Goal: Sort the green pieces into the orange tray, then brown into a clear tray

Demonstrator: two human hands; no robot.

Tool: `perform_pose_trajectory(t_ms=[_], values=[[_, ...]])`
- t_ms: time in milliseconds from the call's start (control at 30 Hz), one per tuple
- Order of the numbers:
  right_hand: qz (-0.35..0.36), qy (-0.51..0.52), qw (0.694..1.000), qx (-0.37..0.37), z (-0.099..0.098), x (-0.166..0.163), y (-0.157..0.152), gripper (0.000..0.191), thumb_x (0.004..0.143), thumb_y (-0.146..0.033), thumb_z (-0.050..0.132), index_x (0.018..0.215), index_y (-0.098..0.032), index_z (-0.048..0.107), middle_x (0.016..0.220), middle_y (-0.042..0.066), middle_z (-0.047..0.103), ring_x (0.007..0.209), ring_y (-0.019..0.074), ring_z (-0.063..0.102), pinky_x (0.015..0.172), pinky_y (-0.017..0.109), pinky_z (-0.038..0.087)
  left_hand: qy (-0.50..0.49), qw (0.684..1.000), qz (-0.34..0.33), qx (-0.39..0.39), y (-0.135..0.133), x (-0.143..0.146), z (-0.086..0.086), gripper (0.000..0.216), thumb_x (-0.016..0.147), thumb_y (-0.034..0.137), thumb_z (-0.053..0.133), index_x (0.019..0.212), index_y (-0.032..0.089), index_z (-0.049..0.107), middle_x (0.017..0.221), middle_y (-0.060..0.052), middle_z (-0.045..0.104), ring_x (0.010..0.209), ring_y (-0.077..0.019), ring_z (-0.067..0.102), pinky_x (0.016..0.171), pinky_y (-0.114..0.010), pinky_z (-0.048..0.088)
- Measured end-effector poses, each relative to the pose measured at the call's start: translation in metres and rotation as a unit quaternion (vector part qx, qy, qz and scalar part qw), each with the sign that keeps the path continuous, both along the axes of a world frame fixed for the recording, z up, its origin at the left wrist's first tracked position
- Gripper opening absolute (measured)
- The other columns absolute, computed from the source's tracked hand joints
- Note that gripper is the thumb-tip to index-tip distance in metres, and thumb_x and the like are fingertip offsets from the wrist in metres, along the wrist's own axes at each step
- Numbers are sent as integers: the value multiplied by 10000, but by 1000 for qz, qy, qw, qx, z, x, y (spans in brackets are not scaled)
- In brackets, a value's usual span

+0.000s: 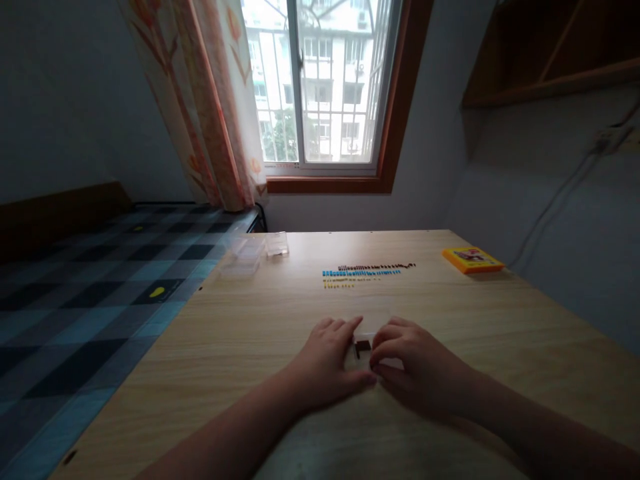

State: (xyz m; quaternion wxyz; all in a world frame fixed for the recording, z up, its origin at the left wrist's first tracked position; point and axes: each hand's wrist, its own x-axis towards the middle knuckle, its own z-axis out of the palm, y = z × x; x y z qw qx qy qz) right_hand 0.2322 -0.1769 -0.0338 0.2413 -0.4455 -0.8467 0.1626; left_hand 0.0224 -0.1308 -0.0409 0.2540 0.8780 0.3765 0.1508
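Observation:
Between my hands on the wooden table lies a small clear plastic box, with a dark brown block of pieces in it. My left hand grips the box's left side, its index finger stretched along the far end and its thumb at the near edge. At the right side, my right hand has thumb and fingertips pinched together over the box. A tiny dark piece shows at those fingertips, partly hidden. Farther back lie rows of tiny building bricks: brown, blue and yellow.
Clear plastic cases stand at the table's far left, with a smaller clear case beside them. A yellow-orange box lies at the far right near the wall. A bed with a checked cover adjoins the table's left edge.

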Motion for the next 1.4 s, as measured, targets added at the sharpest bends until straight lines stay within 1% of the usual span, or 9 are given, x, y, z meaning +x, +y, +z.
perform_pose_trajectory(t_ms=[133,300,500,667,867,967,1067,1200,1400], values=[[-16,14,1000,5,-3,3,1,127,801,-126,720,801,-247,758,876,17,693,879,185,577,794,318,440,1,1000,-1,-1,0,0,0,905,702,516,786,1481,201,451,1301,-129,623,1274,-340,499,1151,-539,310],[-13,18,1000,19,7,14,6,118,899,-186,648,855,-219,752,874,40,677,878,191,564,800,330,426,10,1000,-6,-4,0,-1,1,897,717,514,776,1485,193,441,1263,-125,634,1250,-323,509,1148,-535,314],[71,-4,997,-11,14,17,9,322,987,-275,540,718,-187,692,812,31,641,783,163,525,822,351,395,10,1000,-7,-5,-1,-2,4,903,720,540,767,1495,229,423,1283,-108,629,1291,-322,490,1177,-539,278],[110,-19,993,-20,11,15,7,334,1008,-322,498,809,-213,743,851,35,646,822,178,511,844,373,365,14,1000,-7,-2,-1,-2,4,893,730,537,761,1495,225,421,1318,-113,616,1303,-326,483,1178,-544,278],[93,-37,995,-15,11,15,8,410,1035,-351,416,815,-203,729,866,42,638,824,186,487,835,378,349,20,1000,-13,2,0,-3,2,914,730,542,761,1504,212,403,1290,-109,630,1303,-320,487,1193,-539,258],[79,-32,996,-6,9,16,11,510,1056,-397,329,800,-183,715,847,60,627,811,193,484,816,380,356,25,1000,-15,3,0,-3,2,908,739,523,758,1508,209,392,1281,-107,633,1296,-314,494,1199,-542,245],[76,-16,997,-4,6,18,13,587,1072,-426,247,852,-185,735,855,68,631,816,195,492,820,381,364,24,1000,-15,1,-1,-3,3,900,739,527,754,1506,222,394,1298,-105,624,1301,-319,489,1194,-551,250],[77,-13,997,-14,5,18,14,589,1071,-449,243,922,-209,760,857,63,630,816,195,492,829,380,366,19,1000,-14,-3,-1,-3,4,892,739,544,749,1501,232,404,1287,-102,629,1302,-322,488,1186,-551,262],[79,-27,996,-11,6,15,12,572,1064,-450,270,879,-215,758,840,57,615,808,193,477,831,380,360,18,1000,-13,-4,-1,-2,5,895,731,521,760,1500,223,410,1289,-109,629,1301,-321,485,1180,-539,267]])
